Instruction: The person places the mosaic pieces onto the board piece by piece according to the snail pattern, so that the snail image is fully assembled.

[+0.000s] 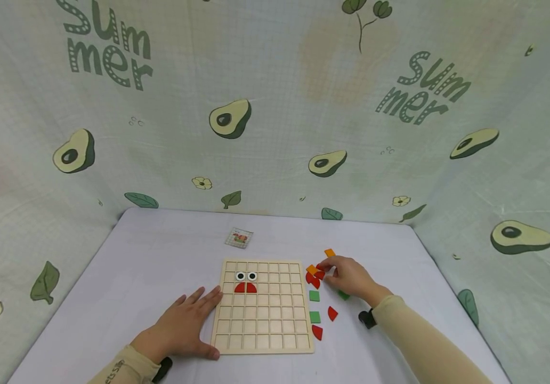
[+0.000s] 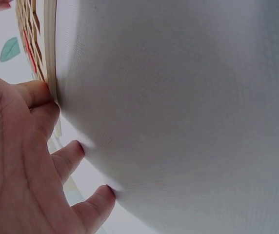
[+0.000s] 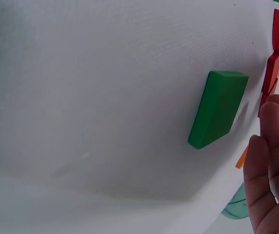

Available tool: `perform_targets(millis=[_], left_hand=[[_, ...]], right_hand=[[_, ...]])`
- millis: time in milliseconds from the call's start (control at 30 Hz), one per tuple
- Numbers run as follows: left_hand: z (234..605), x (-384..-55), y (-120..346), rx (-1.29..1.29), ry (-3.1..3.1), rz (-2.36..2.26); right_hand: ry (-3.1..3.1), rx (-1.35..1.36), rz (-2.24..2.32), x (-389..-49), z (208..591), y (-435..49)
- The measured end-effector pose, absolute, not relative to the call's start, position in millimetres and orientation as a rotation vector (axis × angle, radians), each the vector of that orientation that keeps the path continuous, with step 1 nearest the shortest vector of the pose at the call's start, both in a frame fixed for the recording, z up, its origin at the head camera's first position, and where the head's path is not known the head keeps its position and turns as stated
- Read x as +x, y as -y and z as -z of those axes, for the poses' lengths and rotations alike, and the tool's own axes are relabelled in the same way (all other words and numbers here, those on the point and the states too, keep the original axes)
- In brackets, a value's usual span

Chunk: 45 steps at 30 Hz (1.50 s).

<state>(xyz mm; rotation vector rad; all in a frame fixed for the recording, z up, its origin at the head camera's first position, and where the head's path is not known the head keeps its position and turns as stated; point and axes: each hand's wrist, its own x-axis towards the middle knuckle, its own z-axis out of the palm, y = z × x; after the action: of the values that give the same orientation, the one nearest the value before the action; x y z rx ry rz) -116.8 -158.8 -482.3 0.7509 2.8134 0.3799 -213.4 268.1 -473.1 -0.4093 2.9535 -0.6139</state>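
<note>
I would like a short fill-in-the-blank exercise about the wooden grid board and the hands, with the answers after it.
1. The left hand rests flat against the ____ edge of the wooden grid board.
2. On the board, two red pieces sit directly below the two ____.
3. The right hand pinches a piece whose colour is ____.
4. Loose pieces lie on the table to the ____ of the board.

Answers: left; eyes; red; right

Green block (image 3: 218, 108), flat on white tabletop (image 3: 90, 97). Red pieces (image 3: 275, 53) at right edge, beside curled fingers (image 3: 271, 146) of right hand (image 3: 272, 170). Orange sliver (image 3: 241, 157) near the fingers.
</note>
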Motion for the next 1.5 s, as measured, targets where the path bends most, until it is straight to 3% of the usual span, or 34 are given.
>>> perform_targets(millis=[567, 1500], left_hand=[[483, -117, 159, 0.748, -2.814, -0.390], [482, -116, 158, 0.735, -2.813, -0.375]], right_hand=[[-3.002, -0.450, 0.392, -214, 475, -263], [-2.951, -0.446, 0.542, -212, 478, -275]])
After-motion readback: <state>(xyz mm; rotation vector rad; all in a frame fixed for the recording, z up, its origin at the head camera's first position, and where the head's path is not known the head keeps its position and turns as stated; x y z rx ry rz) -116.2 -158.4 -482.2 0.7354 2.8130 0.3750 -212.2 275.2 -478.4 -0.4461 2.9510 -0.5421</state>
